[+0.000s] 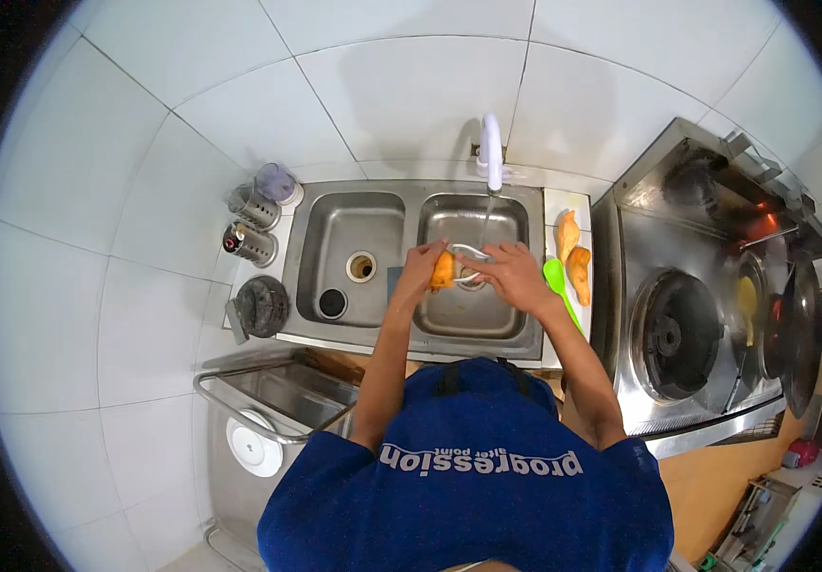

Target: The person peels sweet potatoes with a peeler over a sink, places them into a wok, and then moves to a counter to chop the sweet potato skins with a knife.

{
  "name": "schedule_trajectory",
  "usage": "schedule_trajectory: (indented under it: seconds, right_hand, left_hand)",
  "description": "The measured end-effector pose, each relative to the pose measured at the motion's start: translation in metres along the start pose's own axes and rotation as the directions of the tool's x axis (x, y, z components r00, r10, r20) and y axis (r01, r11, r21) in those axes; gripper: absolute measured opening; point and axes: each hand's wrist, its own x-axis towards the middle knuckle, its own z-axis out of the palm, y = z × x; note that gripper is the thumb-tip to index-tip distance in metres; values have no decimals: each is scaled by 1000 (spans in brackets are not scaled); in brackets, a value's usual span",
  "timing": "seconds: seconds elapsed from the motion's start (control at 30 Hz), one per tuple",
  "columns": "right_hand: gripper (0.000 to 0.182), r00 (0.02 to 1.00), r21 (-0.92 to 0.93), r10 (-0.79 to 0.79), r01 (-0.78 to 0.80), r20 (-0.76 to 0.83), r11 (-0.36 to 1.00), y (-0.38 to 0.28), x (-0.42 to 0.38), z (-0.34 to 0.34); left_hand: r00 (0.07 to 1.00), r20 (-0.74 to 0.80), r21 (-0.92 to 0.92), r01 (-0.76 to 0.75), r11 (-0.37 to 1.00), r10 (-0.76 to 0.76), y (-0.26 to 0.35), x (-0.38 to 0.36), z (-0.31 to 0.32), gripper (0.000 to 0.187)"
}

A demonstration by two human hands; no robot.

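Over the right sink basin (435, 326), my left hand (419, 273) is closed on a bunched orange cloth (443, 271). The cloth presses against the left side of a small white dish with a curved rim (469, 250). My right hand (514, 275) grips the dish from the right, fingers along its edge. My fingers cover part of the dish, and its exact kind is hard to make out. Behind my hands, a thin stream of water falls from the white faucet (492, 157) into the basin.
On the right ledge lie a green spoon (557, 278) and two orange pieces of cloth (578, 275). A stove with a black burner (678, 334) stands further right. Metal utensil holders (256, 246) and a dark round pot (262, 305) line the left ledge. A white plate (255, 444) sits lower left.
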Motion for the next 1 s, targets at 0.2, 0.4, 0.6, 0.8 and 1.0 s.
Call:
schedule_trajectory:
  seconds: [0.2,0.4,0.6,0.8,1.0]
  right_hand:
    - [50,999,-107,-34,30,-33,994,6,0,-5]
    - [45,998,-165,-56,60,28,984,17,0,0]
    - [47,996,-69,-64,67,54,995,4,3,-8]
    - [47,998,-60,15,-12,53,998,9,-6,-3]
    - [47,995,-187,-46,63,92,980,12,-5,-2]
  left_hand:
    - [996,-73,66,57,996,-52,2,-9,3,40]
    - [997,-24,5,68,998,-68,7,-14,-2,39]
    - [997,28,-111,73,991,-70,4,-8,-9,35]
    - [996,-11,-200,88,976,-92,7,-6,-11,30]
    - [999,26,-238,42,970,-37,0,-5,-9,30]
